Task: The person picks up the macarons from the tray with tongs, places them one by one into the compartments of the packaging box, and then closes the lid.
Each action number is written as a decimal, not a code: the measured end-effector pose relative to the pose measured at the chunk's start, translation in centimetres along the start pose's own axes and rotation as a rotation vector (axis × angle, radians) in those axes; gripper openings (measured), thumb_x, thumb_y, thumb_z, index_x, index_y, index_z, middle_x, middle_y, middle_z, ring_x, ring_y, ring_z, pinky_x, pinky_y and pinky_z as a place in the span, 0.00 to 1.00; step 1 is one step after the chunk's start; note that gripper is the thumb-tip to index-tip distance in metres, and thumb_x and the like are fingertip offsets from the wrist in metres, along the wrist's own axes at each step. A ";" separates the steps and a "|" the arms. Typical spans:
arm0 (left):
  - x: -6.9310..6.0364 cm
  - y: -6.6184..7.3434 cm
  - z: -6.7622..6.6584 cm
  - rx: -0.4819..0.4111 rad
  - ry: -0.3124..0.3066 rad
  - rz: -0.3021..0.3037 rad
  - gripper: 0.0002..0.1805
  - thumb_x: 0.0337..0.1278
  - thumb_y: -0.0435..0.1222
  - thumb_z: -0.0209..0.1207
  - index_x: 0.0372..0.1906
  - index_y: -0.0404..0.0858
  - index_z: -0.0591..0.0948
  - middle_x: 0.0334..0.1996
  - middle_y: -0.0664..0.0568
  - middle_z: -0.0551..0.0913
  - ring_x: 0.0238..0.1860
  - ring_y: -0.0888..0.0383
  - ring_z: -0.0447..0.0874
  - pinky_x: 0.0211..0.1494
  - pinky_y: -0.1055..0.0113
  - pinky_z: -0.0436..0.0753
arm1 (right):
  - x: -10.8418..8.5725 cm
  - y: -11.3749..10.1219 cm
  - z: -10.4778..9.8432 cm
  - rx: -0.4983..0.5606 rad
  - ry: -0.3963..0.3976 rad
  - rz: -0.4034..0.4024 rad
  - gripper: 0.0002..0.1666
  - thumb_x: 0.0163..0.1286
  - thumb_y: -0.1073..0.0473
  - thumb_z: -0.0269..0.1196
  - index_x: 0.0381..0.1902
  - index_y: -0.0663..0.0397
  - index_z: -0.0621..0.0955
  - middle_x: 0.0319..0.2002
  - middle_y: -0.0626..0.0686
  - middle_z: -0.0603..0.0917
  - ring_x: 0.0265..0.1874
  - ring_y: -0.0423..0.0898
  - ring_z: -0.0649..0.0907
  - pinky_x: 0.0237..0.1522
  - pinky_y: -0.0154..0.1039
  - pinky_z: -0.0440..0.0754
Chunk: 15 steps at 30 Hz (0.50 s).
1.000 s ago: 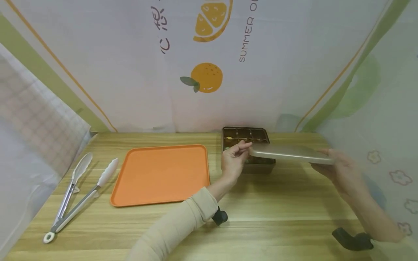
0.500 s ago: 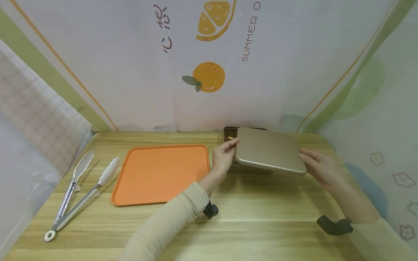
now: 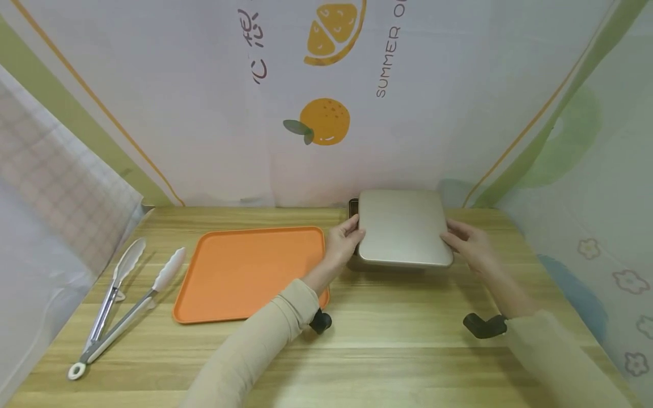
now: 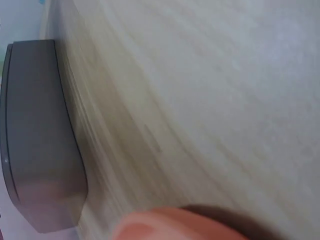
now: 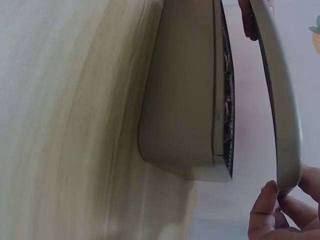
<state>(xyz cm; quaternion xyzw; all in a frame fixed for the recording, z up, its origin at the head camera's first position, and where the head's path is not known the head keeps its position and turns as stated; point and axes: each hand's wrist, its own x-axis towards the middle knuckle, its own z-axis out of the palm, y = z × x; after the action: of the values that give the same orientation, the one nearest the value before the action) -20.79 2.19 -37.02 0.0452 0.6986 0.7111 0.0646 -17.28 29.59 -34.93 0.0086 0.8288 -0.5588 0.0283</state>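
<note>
A flat, bronze-coloured lid (image 3: 403,226) is held above a box (image 3: 388,267) of like colour, covering most of it from above. My right hand (image 3: 471,245) pinches the lid's right edge between thumb and fingers. At the opposite edge, my left hand (image 3: 340,243) holds the lid by its side. In the right wrist view a gap separates the lid (image 5: 285,115) from the box (image 5: 182,95), whose contents are too dark to make out. The left wrist view shows the box's side wall (image 4: 42,115) but none of my left hand.
Left of the box lies an orange tray (image 3: 255,272), partly behind my left forearm. Spread kitchen tongs (image 3: 119,317) rest at the far left of the wooden table (image 3: 398,357). A printed cloth (image 3: 204,113) hangs behind, close to the box.
Both hands have brought the lid leftward and levelled it from a tilt. The compartments with food, visible earlier in the box, are now almost wholly covered from above.
</note>
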 end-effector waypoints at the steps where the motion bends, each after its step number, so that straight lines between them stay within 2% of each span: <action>1: 0.1 -0.1 0.0 -0.004 0.004 -0.006 0.27 0.63 0.30 0.54 0.67 0.34 0.66 0.67 0.42 0.64 0.66 0.49 0.66 0.63 0.64 0.69 | 0.2 0.1 0.2 -0.009 0.004 -0.002 0.37 0.71 0.53 0.55 0.70 0.67 0.56 0.66 0.69 0.62 0.42 0.24 0.73 0.46 0.22 0.74; 3: 0.3 -0.1 -0.1 -0.014 0.009 -0.017 0.27 0.63 0.29 0.55 0.67 0.34 0.65 0.67 0.42 0.64 0.66 0.50 0.66 0.62 0.64 0.70 | 0.4 0.2 0.4 -0.030 0.019 0.000 0.36 0.72 0.53 0.55 0.70 0.66 0.57 0.65 0.69 0.64 0.44 0.29 0.75 0.46 0.21 0.75; 6: 0.6 -0.1 -0.2 -0.003 0.013 -0.032 0.28 0.63 0.30 0.55 0.68 0.37 0.65 0.68 0.45 0.64 0.66 0.51 0.66 0.62 0.65 0.70 | 1.0 0.5 0.9 -0.043 0.046 -0.003 0.36 0.72 0.54 0.55 0.69 0.68 0.58 0.64 0.70 0.65 0.53 0.47 0.76 0.45 0.21 0.74; 9: 0.9 -0.1 -0.3 0.018 0.020 -0.035 0.28 0.63 0.30 0.55 0.68 0.38 0.65 0.68 0.45 0.64 0.66 0.51 0.65 0.62 0.64 0.70 | 1.5 0.7 1.3 -0.081 0.064 -0.010 0.35 0.72 0.55 0.54 0.69 0.69 0.58 0.64 0.71 0.65 0.60 0.62 0.70 0.45 0.21 0.74; 15: 1.5 -0.6 -0.4 0.063 0.044 -0.022 0.28 0.62 0.29 0.56 0.67 0.37 0.66 0.66 0.44 0.66 0.66 0.50 0.66 0.62 0.64 0.70 | 2.2 0.9 1.9 -0.123 0.091 -0.003 0.34 0.71 0.55 0.55 0.68 0.67 0.60 0.63 0.69 0.68 0.60 0.62 0.70 0.45 0.21 0.74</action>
<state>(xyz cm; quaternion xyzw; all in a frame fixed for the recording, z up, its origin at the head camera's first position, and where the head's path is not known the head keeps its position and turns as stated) -22.29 2.07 -37.62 0.0240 0.7225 0.6887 0.0556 -19.33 28.17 -36.57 0.0312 0.8619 -0.5061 -0.0098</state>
